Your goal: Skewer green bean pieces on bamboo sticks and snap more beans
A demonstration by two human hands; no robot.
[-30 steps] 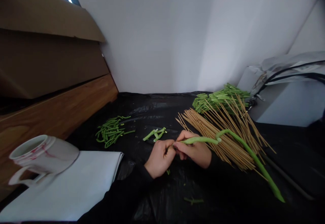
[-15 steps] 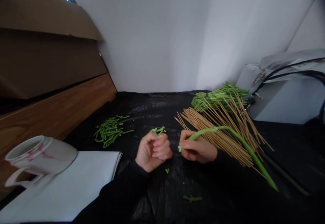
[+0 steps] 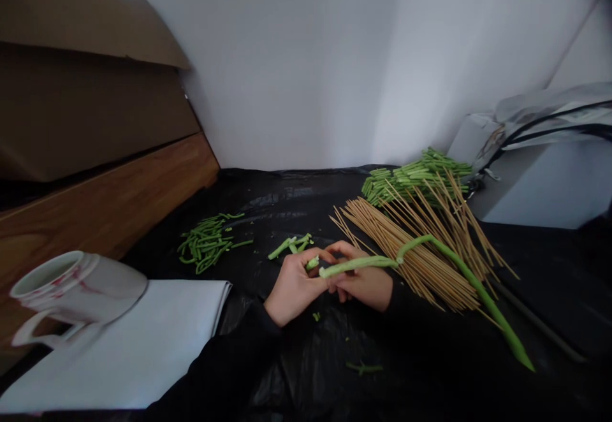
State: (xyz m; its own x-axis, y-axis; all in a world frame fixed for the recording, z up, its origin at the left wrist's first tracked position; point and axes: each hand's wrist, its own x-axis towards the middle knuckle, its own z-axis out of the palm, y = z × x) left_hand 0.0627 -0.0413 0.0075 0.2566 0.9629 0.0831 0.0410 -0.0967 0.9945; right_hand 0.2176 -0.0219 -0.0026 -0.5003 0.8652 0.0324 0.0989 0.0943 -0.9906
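A long, pale green bean (image 3: 358, 265) lies across my right hand (image 3: 366, 285), whose fingers are closed around its near part. It bends sharply and trails down to the right past my sleeve. My left hand (image 3: 299, 282) touches my right at the fingertips, with a short green bean piece (image 3: 312, 262) held between thumb and fingers. The long bean's cut end is right beside that piece. Several short bean pieces (image 3: 291, 245) lie just beyond my left hand. Some of my fingers are hidden behind the bean.
Wooden skewers (image 3: 396, 237) fan out on the right before a pile of cut light-green beans (image 3: 415, 180). Darker beans (image 3: 205, 243) are heaped on the left. A mug (image 3: 90, 288) stands on white paper (image 3: 119, 352). Black plastic sheeting (image 3: 296, 199) covers the table beside the wall.
My hands have come together from apart. My left fist has turned and now shows the short piece. The bean's cut end has shifted left and now sticks out past my right fingers.
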